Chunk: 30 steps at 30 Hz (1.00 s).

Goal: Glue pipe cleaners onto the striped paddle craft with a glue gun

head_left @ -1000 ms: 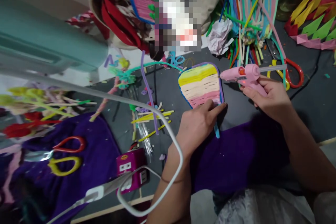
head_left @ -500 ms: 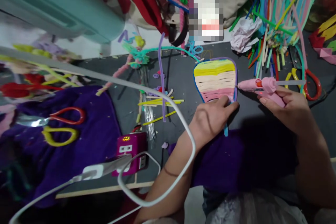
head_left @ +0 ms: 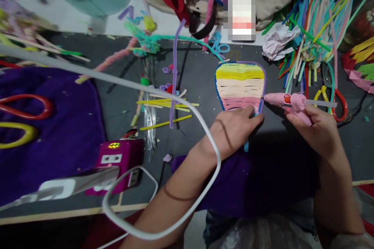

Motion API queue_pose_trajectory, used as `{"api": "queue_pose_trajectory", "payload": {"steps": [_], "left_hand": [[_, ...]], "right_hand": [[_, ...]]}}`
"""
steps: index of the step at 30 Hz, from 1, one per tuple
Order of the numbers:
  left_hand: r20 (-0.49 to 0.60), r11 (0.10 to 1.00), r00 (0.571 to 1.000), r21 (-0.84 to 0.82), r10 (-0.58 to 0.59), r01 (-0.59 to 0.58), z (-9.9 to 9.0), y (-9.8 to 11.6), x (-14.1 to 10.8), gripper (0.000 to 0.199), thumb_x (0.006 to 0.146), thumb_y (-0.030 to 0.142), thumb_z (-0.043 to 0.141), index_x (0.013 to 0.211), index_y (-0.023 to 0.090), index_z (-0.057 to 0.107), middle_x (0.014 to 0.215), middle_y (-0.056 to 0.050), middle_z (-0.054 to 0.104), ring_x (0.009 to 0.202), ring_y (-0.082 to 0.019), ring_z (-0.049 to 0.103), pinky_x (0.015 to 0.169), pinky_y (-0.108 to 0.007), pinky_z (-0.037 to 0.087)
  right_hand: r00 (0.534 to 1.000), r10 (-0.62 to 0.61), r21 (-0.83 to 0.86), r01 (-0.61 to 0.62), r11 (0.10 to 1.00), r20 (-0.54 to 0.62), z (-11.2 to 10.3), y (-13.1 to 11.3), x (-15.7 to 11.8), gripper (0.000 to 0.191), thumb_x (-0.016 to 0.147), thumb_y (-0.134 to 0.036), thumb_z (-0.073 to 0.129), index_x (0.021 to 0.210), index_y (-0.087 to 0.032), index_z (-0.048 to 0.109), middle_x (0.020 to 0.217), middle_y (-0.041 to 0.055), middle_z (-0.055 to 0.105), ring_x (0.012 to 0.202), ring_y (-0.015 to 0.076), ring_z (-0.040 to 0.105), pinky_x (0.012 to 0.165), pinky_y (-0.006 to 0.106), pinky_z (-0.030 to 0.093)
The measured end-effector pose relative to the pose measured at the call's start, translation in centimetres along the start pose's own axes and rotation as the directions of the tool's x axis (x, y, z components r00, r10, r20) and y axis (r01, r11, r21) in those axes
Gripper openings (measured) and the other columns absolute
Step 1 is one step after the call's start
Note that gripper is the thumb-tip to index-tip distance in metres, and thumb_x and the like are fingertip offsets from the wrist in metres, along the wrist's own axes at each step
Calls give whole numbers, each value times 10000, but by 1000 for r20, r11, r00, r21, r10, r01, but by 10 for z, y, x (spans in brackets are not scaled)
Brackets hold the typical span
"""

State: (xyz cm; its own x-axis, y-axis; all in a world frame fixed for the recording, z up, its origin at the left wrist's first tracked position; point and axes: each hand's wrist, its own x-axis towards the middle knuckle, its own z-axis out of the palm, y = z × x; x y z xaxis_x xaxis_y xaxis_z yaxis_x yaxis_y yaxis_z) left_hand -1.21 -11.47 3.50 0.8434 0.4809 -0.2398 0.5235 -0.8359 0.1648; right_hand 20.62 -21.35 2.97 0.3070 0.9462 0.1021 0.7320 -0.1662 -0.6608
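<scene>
A striped pipe-cleaner panel [head_left: 239,84] lies on the dark table, with yellow, cream and pink rows inside a blue and purple edge. My left hand [head_left: 235,126] grips its lower end, the fingers bent over it and hiding that part. In my right hand [head_left: 320,128] is a pink hot glue gun [head_left: 295,103], with a clear glue stick [head_left: 321,103] jutting from its back. The gun's nozzle meets the panel's purple right edge, or sits right beside it. A light blue strip [head_left: 246,146] sticks out below my left hand.
A white cable [head_left: 209,140] loops across my left forearm. Left of the panel lie a purple pipe cleaner [head_left: 174,81], yellow strips [head_left: 166,122] and a magenta power socket [head_left: 121,149]. Scissors [head_left: 341,105] and a pipe-cleaner bundle [head_left: 315,27] lie right, beside crumpled paper [head_left: 279,41].
The view has shifted, so items on the left appear farther left. The nozzle sits slightly lower along the panel's right edge. Both hands keep their holds.
</scene>
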Motion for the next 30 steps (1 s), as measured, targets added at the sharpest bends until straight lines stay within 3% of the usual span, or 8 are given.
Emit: {"api": "queue_pose_trajectory", "payload": {"steps": [10, 14, 21, 27, 30], "left_hand": [[-74, 1000, 997, 3, 0, 0, 16, -3, 4, 374, 1036, 177, 434, 1292, 304, 676, 976, -49, 664, 744, -179, 666, 532, -271, 314], [-73, 1000, 997, -4, -4, 3, 16, -3, 4, 388, 1039, 171, 414, 1287, 301, 683, 985, -54, 673, 745, -182, 661, 543, -271, 335], [-56, 999, 998, -39, -19, 17, 16, -3, 5, 429, 1035, 150, 387, 1288, 294, 701, 999, -63, 690, 760, -200, 655, 573, -278, 368], [-110, 998, 994, -57, 2, -8, 20, -3, 5, 405, 1020, 123, 413, 1262, 270, 703, 967, -62, 675, 798, -191, 667, 600, -272, 397], [-128, 995, 992, -96, -9, -3, 23, -4, 5, 384, 1031, 136, 417, 1252, 264, 705, 968, -58, 678, 807, -188, 665, 626, -269, 417]], "right_hand": [[999, -55, -39, 55, 998, 4, -2, -3, 0, 246, 899, -414, 680, 983, -218, 801, 868, 47, 812, 725, 218, 745, 648, 303, 580], [1000, -24, -77, 23, 997, -5, -2, -1, -2, 268, 892, -429, 691, 1014, -218, 802, 942, 71, 823, 791, 245, 759, 696, 327, 590], [997, -53, -82, 57, 995, 54, -7, -3, -2, 174, 896, -367, 684, 876, -224, 781, 716, 14, 736, 586, 169, 629, 564, 265, 495], [995, -30, -64, 36, 997, 93, -12, -5, -3, 196, 894, -395, 701, 813, -225, 751, 668, 1, 689, 574, 162, 585, 541, 260, 473], [993, -19, -35, 23, 999, 118, -13, -5, -4, 187, 899, -397, 710, 885, -224, 781, 712, 8, 721, 599, 172, 616, 547, 261, 485]]}}
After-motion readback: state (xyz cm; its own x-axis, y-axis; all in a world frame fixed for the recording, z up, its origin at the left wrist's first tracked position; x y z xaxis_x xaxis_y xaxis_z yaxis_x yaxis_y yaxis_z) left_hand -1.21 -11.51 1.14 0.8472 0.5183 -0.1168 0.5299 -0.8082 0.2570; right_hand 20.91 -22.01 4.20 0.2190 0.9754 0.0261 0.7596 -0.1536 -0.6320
